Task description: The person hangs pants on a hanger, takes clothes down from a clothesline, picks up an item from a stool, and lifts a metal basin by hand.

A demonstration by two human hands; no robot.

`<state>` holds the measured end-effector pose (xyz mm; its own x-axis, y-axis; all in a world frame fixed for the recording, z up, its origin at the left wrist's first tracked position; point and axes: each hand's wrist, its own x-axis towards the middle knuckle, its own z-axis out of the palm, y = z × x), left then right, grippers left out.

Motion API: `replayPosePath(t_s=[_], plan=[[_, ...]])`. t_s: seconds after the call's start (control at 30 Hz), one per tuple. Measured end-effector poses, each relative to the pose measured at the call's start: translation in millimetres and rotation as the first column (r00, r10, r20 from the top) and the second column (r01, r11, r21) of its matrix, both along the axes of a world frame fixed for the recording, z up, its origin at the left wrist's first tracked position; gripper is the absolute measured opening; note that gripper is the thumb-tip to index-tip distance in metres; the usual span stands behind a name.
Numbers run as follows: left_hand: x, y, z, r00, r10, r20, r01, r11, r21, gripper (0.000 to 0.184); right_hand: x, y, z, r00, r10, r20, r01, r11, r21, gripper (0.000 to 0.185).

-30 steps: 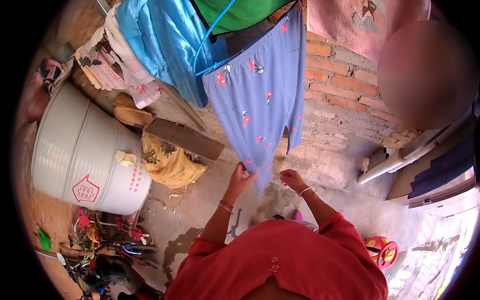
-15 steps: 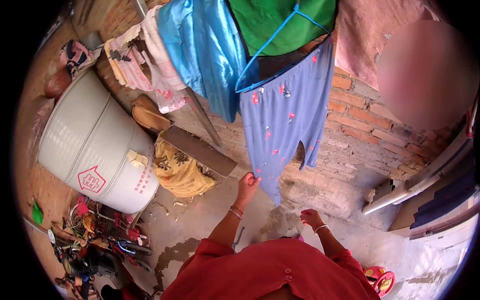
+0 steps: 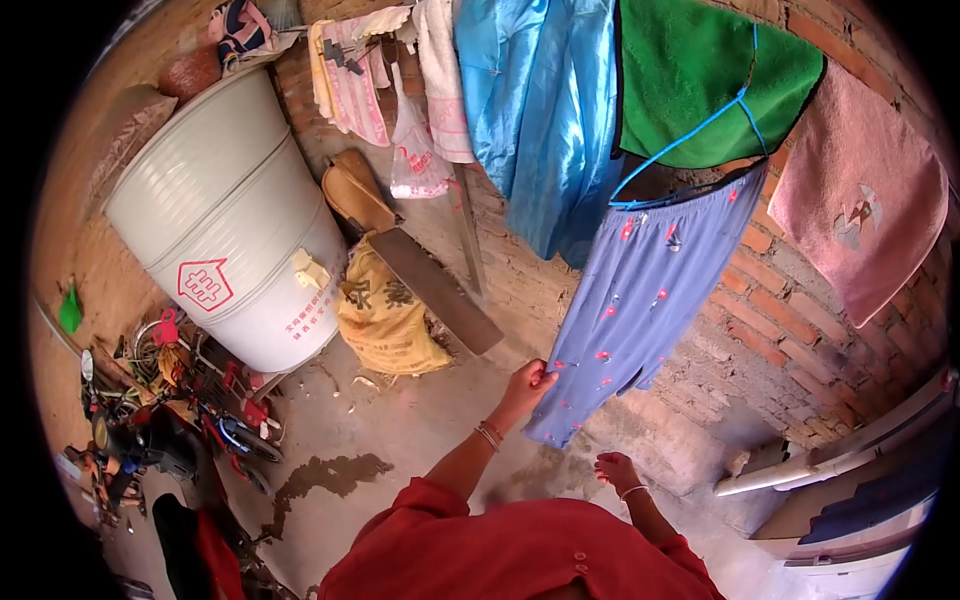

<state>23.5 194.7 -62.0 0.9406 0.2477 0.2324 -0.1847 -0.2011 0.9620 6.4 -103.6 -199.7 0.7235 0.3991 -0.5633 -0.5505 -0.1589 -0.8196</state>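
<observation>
Blue-purple trousers (image 3: pixel 655 290) with small red flowers hang from a blue hanger (image 3: pixel 690 135) by the waistband. My left hand (image 3: pixel 528 388) pinches the outer edge of one trouser leg near its hem, thumb and fingers closed on the cloth. Lower and to the right, my right hand (image 3: pixel 616 470) is held apart from the trousers, its fingers curled in and nothing visible in them. Behind the hanger is a green cloth (image 3: pixel 710 75), with shiny blue fabric (image 3: pixel 545 120) hanging to its left.
A large pale drum (image 3: pixel 235 215) stands at left, beside a yellow sack (image 3: pixel 385 315) with a board (image 3: pixel 435 290) leaning over it. Small bikes (image 3: pixel 235 430) crowd the lower left. A pink towel (image 3: pixel 860 210) hangs against the brick wall. A white pipe (image 3: pixel 770 475) lies at right.
My view has turned, so the hanging clothes sit farther right. My left hand stays at the trouser leg, whose hem now looks wider spread. My right hand remains curled below.
</observation>
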Motion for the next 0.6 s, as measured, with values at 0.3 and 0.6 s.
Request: replayPosePath(t_s=[0.3, 0.6], plan=[[-19, 13, -1, 0.998, -0.003, -0.07, 0.001, 1.0, -0.031, 0.023, -20, 7, -10, 0.998, 0.031, -0.055, -0.036, 0.996, -0.086, 0.024], [-28, 23, -5, 0.995, -0.096, -0.014, 0.092, 0.981, -0.173, 0.015, -44, 34, -6, 0.997, 0.009, -0.074, -0.017, 0.995, -0.098, 0.022]])
